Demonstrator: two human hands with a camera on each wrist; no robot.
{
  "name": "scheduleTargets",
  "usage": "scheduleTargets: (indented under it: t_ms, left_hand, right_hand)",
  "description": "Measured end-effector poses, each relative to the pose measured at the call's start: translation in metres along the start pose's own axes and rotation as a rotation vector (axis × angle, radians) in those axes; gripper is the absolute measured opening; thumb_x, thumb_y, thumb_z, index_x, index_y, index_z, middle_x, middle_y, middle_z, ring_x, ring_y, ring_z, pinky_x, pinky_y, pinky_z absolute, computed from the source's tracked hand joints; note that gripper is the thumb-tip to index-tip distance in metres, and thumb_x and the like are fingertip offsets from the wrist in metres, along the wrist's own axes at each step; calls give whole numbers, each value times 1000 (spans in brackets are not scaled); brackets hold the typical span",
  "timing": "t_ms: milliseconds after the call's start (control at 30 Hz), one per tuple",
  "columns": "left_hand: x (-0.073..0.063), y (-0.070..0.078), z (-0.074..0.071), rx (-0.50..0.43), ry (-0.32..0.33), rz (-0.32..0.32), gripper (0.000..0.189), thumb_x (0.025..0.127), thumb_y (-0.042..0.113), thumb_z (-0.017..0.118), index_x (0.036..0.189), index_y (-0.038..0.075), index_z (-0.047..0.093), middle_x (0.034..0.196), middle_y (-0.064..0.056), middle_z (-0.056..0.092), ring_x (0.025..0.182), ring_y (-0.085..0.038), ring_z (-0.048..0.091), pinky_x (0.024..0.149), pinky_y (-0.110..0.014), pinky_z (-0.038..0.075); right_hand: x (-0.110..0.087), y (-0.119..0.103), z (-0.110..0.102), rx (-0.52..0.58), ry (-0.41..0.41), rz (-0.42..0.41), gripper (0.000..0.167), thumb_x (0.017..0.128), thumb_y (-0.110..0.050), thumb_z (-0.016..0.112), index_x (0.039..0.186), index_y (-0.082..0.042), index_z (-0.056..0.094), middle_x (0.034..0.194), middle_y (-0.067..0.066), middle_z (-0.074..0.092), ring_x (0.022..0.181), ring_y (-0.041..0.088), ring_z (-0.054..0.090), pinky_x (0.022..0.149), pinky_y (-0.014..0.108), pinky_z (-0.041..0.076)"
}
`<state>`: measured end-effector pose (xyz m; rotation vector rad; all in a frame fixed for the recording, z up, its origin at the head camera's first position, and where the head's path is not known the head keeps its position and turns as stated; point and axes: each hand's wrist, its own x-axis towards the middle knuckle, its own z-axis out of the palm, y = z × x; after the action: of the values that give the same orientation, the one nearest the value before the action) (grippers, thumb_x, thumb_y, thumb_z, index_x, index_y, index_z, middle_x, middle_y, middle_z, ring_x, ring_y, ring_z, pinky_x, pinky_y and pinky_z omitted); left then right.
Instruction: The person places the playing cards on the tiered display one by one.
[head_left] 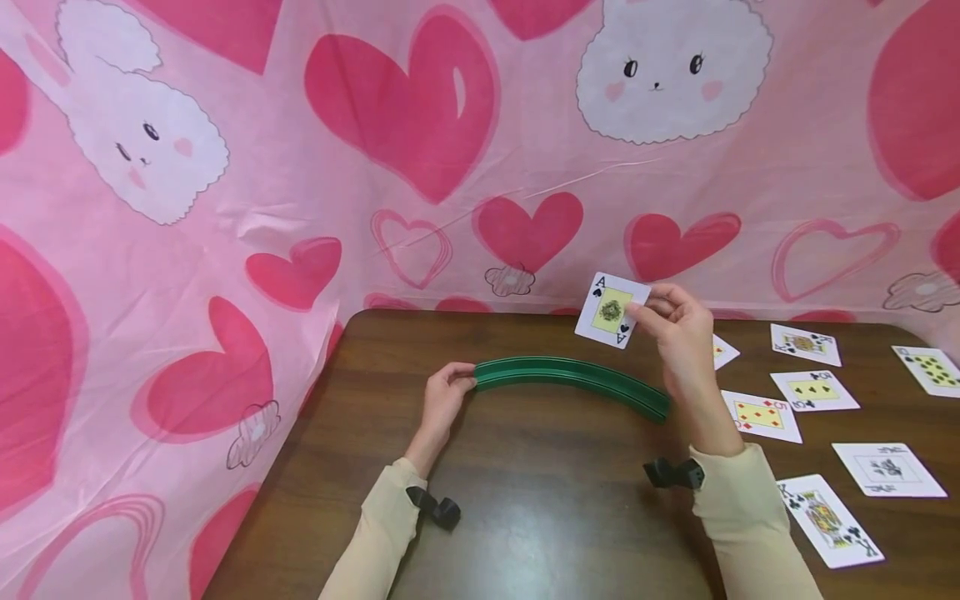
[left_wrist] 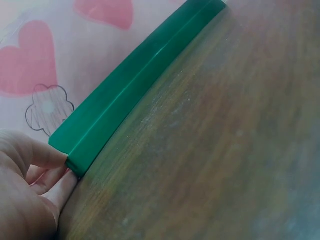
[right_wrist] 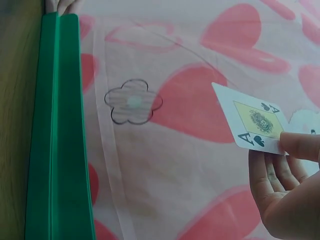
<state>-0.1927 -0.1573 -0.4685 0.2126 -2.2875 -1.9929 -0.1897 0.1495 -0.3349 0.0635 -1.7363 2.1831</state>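
An ace of spades (head_left: 604, 323) is pinched between the thumb and fingers of my right hand (head_left: 681, 337), face toward the head camera and raised over the far side of the table. In the right wrist view the same playing card (right_wrist: 256, 124) shows tilted, gripped at one edge. My left hand (head_left: 444, 400) holds the left end of a curved green card holder (head_left: 562, 371), which stands on the table with a groove along its length. The left wrist view shows the thumb and fingers at the holder's end (left_wrist: 82, 155). No card sits in the groove.
Several face-up cards lie to the right on the brown table (head_left: 555, 517), among them a king of clubs (head_left: 828, 521), a five of diamonds (head_left: 763, 416) and a card with a grey picture (head_left: 888, 469). A pink heart-patterned cloth (head_left: 450, 250) hangs behind the table.
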Motion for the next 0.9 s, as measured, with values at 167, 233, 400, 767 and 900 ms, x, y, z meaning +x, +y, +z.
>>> scheduleTargets:
  t_ms: [167,233,400,767,900]
  left_hand:
    - [-1,1,0,-2,3,-1,18,97,0,65,112,-4,74,111,-16,73,96,-22,66,90,-33,53]
    - [-2,1,0,2,3,2,18,97,0,65,112,-4,74,111,-15,73,96,-22,66,90,-33,53]
    - [-1,1,-1,11,2,13,18,97,1,65,113,-3,73,111,-14,72,96,-23,67,92,-36,54]
    - [0,3,2,-10,6,17,20,97,0,65,114,-6,73,112,-19,72,94,-18,66,85,-27,51]
    - [1,3,2,-18,11,10,20,96,-2,65,113,-8,72,112,-21,72,95,-18,66,84,-26,51]
  right_hand:
    - [1,4,13,17,-28,0,16,92,6,72,92,-11,72,86,-4,75,79,10,70,69,21,56]
    - [2,5,17,23,-44,1,16,92,6,72,91,-10,71,85,-4,75,78,10,69,70,21,57]
    - [4,8,28,20,-84,-3,11,92,4,73,94,-6,70,85,-3,76,78,11,70,72,23,58]
    - [8,20,42,-20,-164,15,7,93,-1,74,99,-2,71,87,-2,77,79,11,70,77,25,57]
    - [9,28,47,-42,-186,33,7,93,-1,74,100,0,71,86,-1,76,78,10,69,79,26,56]
